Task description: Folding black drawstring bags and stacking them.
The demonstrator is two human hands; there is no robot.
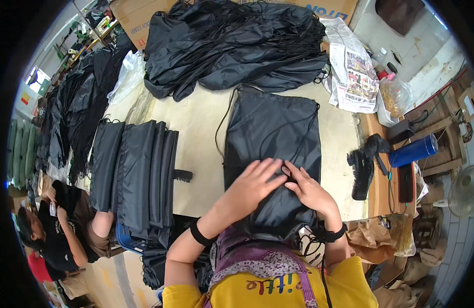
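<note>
A black drawstring bag (273,120) lies flat in front of me, its gathered corner and cord toward the far side and its near end at my apron. My left hand (255,185) rests on the middle of the bag with its fingers stretched out and spread. Close beside it, my right hand (310,192) also lies on the fabric, thumb apart from the fingers. The fingertips of both hands nearly meet over the loose dark cords. Neither hand appears to grip anything.
A large heap of black drawstring bags (232,46) covers the table's far side. Folded black bags (139,174) stand in a row at left. On the right are newspaper (352,72), a blue bottle (414,150) and a black brush-like object (361,174). A seated person (62,226) is at far left.
</note>
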